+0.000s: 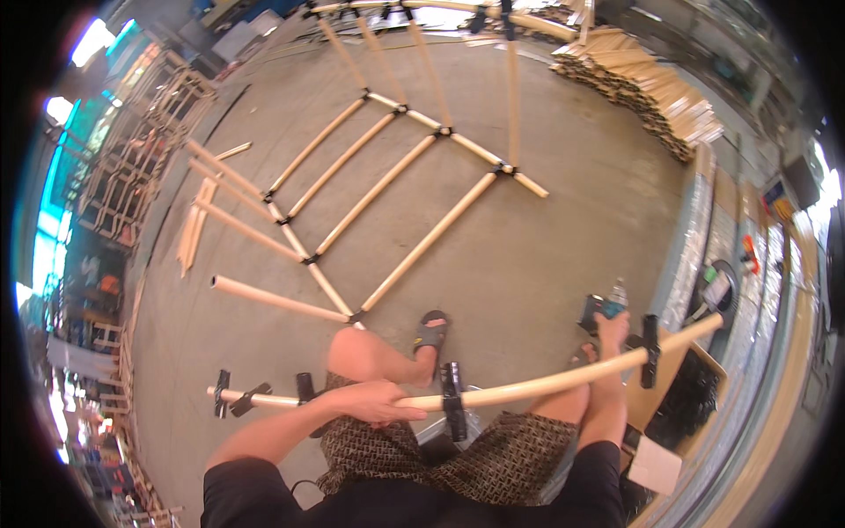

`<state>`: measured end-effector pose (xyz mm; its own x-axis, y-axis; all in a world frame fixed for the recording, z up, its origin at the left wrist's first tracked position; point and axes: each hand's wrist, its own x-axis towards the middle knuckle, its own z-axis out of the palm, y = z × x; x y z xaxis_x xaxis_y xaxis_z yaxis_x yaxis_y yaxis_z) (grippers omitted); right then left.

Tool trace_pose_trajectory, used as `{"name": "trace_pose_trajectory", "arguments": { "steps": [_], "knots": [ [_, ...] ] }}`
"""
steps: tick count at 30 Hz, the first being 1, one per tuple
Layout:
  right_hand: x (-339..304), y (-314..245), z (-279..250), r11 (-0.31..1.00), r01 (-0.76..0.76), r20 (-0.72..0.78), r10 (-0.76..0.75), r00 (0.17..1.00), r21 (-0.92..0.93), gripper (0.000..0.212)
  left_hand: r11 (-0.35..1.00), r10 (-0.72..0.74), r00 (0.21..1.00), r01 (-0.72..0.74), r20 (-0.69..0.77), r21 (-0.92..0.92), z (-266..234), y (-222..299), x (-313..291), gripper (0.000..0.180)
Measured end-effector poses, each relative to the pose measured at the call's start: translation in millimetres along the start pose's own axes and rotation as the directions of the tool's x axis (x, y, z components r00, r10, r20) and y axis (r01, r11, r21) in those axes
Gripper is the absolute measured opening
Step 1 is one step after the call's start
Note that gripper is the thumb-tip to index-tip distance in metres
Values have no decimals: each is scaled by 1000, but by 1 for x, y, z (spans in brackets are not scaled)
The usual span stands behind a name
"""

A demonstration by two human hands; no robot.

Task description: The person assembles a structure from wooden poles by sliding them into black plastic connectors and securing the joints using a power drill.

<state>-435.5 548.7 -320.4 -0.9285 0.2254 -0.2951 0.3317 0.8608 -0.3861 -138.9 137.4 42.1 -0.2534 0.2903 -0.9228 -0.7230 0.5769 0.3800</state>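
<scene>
A long tan pipe (546,384) lies across my lap, carrying several black joint fittings (453,400) along its length. My left hand (383,403) is closed round this pipe, just left of the fitting near its middle. Beyond the pipe on the right, my right hand (613,327) grips a teal and black cordless drill (614,301) by its handle; the drill's tip points away from me. In front of my knees stands a frame of tan pipes (431,242) with black joints, some pipes lying along the floor and others rising from it.
A cardboard box (653,387) holding black parts is beside my right leg. Long wrapped bars (695,238) run along the right. Stacked tan pipes (638,88) lie at the far right, and several loose pieces (195,224) rest on the left floor.
</scene>
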Motion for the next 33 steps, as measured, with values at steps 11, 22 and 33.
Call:
{"name": "trace_pose_trajectory", "arguments": {
  "steps": [11,22,33],
  "knots": [
    [-135,40,-97,988,-65,-531,129,838,138,51,908,376,835,-246,-401,338,6,-41,-65,78],
    [-433,133,-177,912,-226,-611,398,684,342,65,898,387,856,-266,-341,351,42,-140,-168,57],
    [-565,292,-27,943,-115,-685,308,660,314,57,819,525,693,-256,-493,513,119,-224,-142,57]
  ]
}}
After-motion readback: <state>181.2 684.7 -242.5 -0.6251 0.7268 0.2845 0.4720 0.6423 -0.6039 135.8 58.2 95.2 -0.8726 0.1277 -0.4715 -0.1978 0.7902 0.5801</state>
